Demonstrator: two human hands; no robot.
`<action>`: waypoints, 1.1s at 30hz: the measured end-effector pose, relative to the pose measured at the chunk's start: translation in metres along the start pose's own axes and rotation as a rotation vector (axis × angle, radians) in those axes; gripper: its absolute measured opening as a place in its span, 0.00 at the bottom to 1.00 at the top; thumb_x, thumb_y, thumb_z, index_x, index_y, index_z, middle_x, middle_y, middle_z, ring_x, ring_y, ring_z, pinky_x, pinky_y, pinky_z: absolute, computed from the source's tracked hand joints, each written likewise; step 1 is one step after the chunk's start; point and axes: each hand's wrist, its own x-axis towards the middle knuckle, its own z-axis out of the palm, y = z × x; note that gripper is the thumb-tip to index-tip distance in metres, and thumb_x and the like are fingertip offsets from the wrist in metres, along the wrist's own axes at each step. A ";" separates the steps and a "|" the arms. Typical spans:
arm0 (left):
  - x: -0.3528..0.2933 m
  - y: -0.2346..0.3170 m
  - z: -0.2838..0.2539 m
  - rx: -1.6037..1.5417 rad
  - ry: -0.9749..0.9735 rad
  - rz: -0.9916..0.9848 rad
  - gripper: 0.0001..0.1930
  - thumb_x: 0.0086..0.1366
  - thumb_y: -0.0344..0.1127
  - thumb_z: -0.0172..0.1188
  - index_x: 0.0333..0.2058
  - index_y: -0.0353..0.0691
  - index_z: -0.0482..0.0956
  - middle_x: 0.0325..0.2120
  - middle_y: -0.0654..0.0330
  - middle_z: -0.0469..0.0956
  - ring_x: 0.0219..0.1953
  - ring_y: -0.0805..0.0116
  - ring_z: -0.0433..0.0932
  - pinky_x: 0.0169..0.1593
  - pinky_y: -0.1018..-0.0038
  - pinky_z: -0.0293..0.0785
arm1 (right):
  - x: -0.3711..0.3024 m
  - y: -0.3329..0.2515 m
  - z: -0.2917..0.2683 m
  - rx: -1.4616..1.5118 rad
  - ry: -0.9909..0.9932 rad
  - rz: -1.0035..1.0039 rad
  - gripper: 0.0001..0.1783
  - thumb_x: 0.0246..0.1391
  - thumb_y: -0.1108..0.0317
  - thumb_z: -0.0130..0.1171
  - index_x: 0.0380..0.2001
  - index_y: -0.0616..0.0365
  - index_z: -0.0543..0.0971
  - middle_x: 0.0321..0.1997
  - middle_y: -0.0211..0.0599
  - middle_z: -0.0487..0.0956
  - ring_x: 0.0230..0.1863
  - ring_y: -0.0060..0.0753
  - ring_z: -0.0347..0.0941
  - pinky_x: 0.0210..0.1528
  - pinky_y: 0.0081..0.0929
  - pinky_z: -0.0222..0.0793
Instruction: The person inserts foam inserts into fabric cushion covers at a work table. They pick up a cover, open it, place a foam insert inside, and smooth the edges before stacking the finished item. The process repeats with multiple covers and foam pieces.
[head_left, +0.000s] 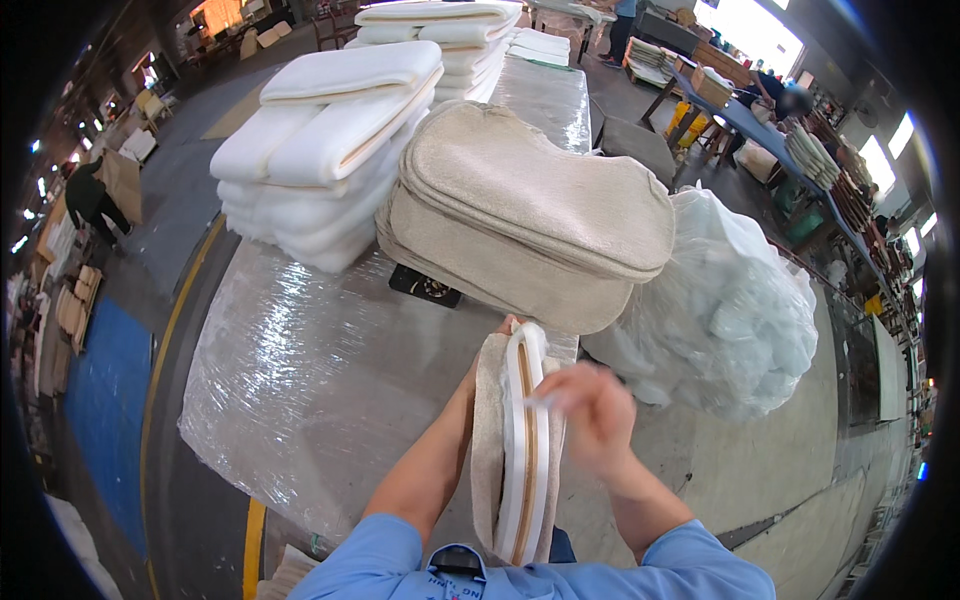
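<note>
A padded cushion (522, 450) stands on edge in front of me, its long narrow side facing up. Along that side run white foam layers with a thin brown strip between them, and beige fabric covers both flanks. My left hand (509, 325) grips the cushion's far end; most of its fingers are hidden behind the padding. Just right of the cushion is my right hand (592, 410), blurred by motion, with fingers curled together. A small pale bit shows at its fingertips, too smeared to name. Beyond lies a stack of beige fabric-covered pads (520, 200).
White padding sheets (330, 130) are piled on the plastic-wrapped table (300, 400). A small black object (425, 287) lies partly under the beige stack. To the right bulges a big clear plastic bag (730, 310) of white filling. Other people work farther off, one in dark clothes (92, 195).
</note>
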 end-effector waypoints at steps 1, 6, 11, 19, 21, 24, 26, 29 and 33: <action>0.001 0.000 0.005 0.031 0.036 0.016 0.22 0.79 0.62 0.51 0.47 0.49 0.79 0.36 0.66 0.82 0.37 0.72 0.83 0.42 0.70 0.83 | 0.003 0.010 -0.008 -0.063 0.122 0.183 0.03 0.69 0.77 0.56 0.37 0.62 0.77 0.37 0.41 0.83 0.39 0.26 0.79 0.41 0.28 0.75; -0.007 -0.009 0.027 0.089 0.039 0.047 0.22 0.80 0.60 0.51 0.53 0.49 0.78 0.39 0.66 0.81 0.41 0.71 0.81 0.46 0.69 0.83 | 0.030 0.062 -0.039 -0.364 0.134 0.422 0.08 0.71 0.73 0.57 0.44 0.66 0.83 0.35 0.35 0.81 0.36 0.23 0.76 0.41 0.23 0.72; -0.006 -0.011 0.019 0.043 -0.054 0.037 0.18 0.80 0.53 0.54 0.56 0.48 0.79 0.44 0.63 0.82 0.46 0.69 0.81 0.50 0.67 0.82 | 0.021 0.051 -0.029 0.202 0.172 0.467 0.10 0.71 0.73 0.59 0.49 0.64 0.85 0.37 0.29 0.80 0.37 0.21 0.75 0.40 0.23 0.71; -0.056 -0.036 0.080 0.684 0.311 0.887 0.24 0.77 0.29 0.55 0.70 0.39 0.71 0.61 0.60 0.79 0.61 0.70 0.77 0.65 0.71 0.72 | 0.025 0.045 -0.001 0.067 0.227 0.372 0.11 0.68 0.77 0.61 0.51 0.61 0.77 0.37 0.31 0.83 0.37 0.16 0.75 0.41 0.18 0.69; -0.088 -0.030 0.091 0.834 0.240 0.649 0.29 0.72 0.24 0.54 0.71 0.43 0.71 0.60 0.56 0.81 0.60 0.67 0.80 0.62 0.70 0.75 | 0.008 0.054 0.007 0.071 0.146 0.468 0.13 0.66 0.77 0.62 0.52 0.60 0.75 0.35 0.29 0.82 0.36 0.15 0.75 0.41 0.17 0.69; -0.118 -0.020 0.081 0.958 0.292 0.679 0.31 0.70 0.22 0.53 0.71 0.46 0.72 0.55 0.52 0.85 0.55 0.63 0.85 0.58 0.70 0.79 | -0.008 0.056 0.031 0.114 0.079 0.487 0.17 0.66 0.77 0.62 0.55 0.59 0.73 0.34 0.28 0.82 0.36 0.16 0.76 0.42 0.18 0.69; -0.130 -0.020 0.083 0.956 0.391 0.671 0.27 0.70 0.23 0.54 0.67 0.44 0.76 0.52 0.49 0.86 0.52 0.60 0.86 0.57 0.69 0.79 | -0.013 0.059 0.036 0.115 0.031 0.490 0.20 0.66 0.76 0.61 0.59 0.59 0.72 0.36 0.29 0.83 0.38 0.17 0.76 0.44 0.19 0.70; -0.146 -0.018 0.070 0.973 0.528 0.756 0.22 0.70 0.24 0.55 0.61 0.40 0.81 0.51 0.47 0.86 0.51 0.57 0.87 0.56 0.67 0.80 | -0.025 0.045 0.055 -0.097 -0.106 0.444 0.31 0.66 0.71 0.63 0.69 0.61 0.68 0.46 0.41 0.84 0.46 0.32 0.79 0.53 0.30 0.72; -0.179 -0.020 0.036 1.058 0.638 0.915 0.16 0.71 0.26 0.57 0.55 0.36 0.85 0.52 0.45 0.86 0.51 0.55 0.87 0.55 0.65 0.80 | -0.037 0.045 0.063 -0.669 -0.374 -0.006 0.43 0.63 0.63 0.66 0.77 0.59 0.62 0.60 0.53 0.80 0.60 0.53 0.74 0.67 0.46 0.65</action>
